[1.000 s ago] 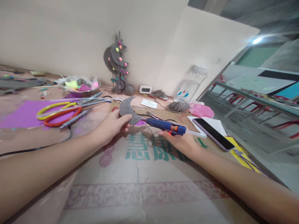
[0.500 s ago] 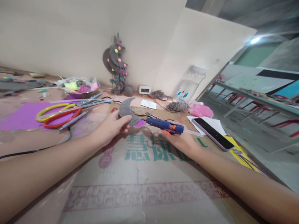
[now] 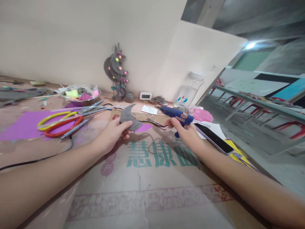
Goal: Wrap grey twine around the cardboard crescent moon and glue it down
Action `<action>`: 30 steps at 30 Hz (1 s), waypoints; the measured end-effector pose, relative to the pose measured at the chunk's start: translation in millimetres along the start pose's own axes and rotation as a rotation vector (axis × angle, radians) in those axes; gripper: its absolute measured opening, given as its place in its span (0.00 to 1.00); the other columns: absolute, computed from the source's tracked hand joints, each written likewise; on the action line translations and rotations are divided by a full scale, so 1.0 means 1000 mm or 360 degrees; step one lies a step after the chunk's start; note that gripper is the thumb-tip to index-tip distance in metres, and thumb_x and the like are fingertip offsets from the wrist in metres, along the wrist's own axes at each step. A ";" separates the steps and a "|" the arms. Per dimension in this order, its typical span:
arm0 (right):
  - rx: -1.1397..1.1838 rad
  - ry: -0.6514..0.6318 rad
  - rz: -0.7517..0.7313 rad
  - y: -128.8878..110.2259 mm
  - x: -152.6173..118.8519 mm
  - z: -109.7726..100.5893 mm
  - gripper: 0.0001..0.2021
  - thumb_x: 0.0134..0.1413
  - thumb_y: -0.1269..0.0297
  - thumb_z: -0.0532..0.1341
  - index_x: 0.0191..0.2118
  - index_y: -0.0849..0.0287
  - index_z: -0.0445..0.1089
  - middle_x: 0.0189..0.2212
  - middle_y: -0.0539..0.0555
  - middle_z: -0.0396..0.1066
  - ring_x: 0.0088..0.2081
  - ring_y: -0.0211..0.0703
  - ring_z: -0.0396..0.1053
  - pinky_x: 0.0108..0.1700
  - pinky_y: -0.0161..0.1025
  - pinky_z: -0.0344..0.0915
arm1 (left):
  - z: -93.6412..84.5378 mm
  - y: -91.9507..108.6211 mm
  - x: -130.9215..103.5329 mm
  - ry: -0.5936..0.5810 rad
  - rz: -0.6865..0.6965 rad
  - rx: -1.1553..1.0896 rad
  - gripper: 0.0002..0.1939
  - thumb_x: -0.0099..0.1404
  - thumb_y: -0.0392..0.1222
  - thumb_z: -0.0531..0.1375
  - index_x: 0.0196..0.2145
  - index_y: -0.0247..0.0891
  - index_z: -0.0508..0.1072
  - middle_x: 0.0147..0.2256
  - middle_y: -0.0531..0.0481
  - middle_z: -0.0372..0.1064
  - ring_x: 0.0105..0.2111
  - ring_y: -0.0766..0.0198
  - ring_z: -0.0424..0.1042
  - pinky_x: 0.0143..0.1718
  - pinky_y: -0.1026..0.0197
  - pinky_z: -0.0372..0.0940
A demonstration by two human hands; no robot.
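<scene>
My left hand (image 3: 116,132) pinches a crescent moon (image 3: 128,117) wrapped in grey yarn, thumb on its front, tips pointing up and to the right. Held in my right hand (image 3: 187,133) is a blue hot glue gun (image 3: 175,113), its nozzle turned left and away from the crescent. The thumb and a fingertip show below the gun's body; the rest of the grip is partly hidden. A loose strand of grey yarn (image 3: 152,148) curls on the printed cardboard (image 3: 143,178) between the hands.
Scissors (image 3: 59,122) and purple felt (image 3: 21,125) lie left, near a metal bowl (image 3: 81,101). A decorated moon hanging (image 3: 116,70) leans on the wall. A small clock (image 3: 145,95), a water bottle (image 3: 188,90), pink plastic (image 3: 202,115) and a phone (image 3: 213,139) stand or lie behind and right.
My right hand has moved the glue gun away from the crescent, up and to the right. The left hand keeps its hold on the crescent. The camera view has shifted slightly.
</scene>
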State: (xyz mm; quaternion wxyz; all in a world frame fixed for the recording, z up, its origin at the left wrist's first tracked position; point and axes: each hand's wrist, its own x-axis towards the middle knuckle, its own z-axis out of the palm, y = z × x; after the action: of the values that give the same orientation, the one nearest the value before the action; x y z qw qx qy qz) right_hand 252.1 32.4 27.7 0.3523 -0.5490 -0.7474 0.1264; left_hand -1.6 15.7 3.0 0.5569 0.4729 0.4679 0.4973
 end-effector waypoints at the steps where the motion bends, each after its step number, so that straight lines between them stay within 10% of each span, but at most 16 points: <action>1: 0.0000 0.0045 0.0009 0.003 0.005 -0.002 0.21 0.57 0.48 0.49 0.37 0.58 0.72 0.33 0.53 0.73 0.36 0.44 0.70 0.39 0.39 0.65 | 0.000 0.000 0.000 -0.0014 0.0020 0.0004 0.10 0.55 0.45 0.60 0.28 0.35 0.65 0.19 0.58 0.63 0.17 0.73 0.61 0.18 0.70 0.55; 16: -0.0261 -0.0109 0.0078 0.048 0.118 0.038 0.18 0.51 0.53 0.58 0.36 0.66 0.70 0.31 0.59 0.73 0.33 0.45 0.69 0.38 0.39 0.64 | 0.001 0.001 -0.001 -0.0029 0.0046 0.0140 0.12 0.55 0.47 0.60 0.29 0.35 0.66 0.19 0.57 0.62 0.17 0.72 0.61 0.17 0.69 0.52; 25: -0.0340 0.0059 -0.0310 0.045 0.069 0.013 0.22 0.54 0.57 0.57 0.51 0.66 0.60 0.48 0.65 0.64 0.51 0.51 0.61 0.52 0.47 0.56 | 0.000 0.001 0.000 -0.0054 0.0098 0.0062 0.12 0.55 0.46 0.60 0.30 0.35 0.64 0.22 0.57 0.64 0.18 0.74 0.61 0.18 0.71 0.51; 28: -0.0441 0.0293 -0.0547 0.025 0.041 0.007 0.16 0.56 0.56 0.55 0.45 0.63 0.64 0.46 0.63 0.64 0.51 0.50 0.61 0.52 0.46 0.56 | 0.001 0.003 0.000 -0.0066 0.0134 0.0034 0.13 0.54 0.45 0.62 0.32 0.36 0.64 0.23 0.57 0.64 0.18 0.74 0.61 0.19 0.70 0.54; 30: -0.0499 0.0104 -0.0548 0.010 0.023 0.009 0.13 0.57 0.55 0.53 0.36 0.60 0.67 0.37 0.58 0.68 0.43 0.48 0.65 0.47 0.44 0.59 | 0.002 0.003 -0.001 -0.0063 0.0179 0.0023 0.16 0.53 0.44 0.62 0.38 0.37 0.64 0.23 0.58 0.65 0.17 0.73 0.61 0.20 0.70 0.55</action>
State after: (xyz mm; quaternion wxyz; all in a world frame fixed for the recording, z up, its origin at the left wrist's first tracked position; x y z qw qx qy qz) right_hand 249.6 58.7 24.4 0.3031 -0.4651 -0.8287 -0.0712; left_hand -0.3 14.5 6.2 0.5338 0.5123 0.4329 0.5149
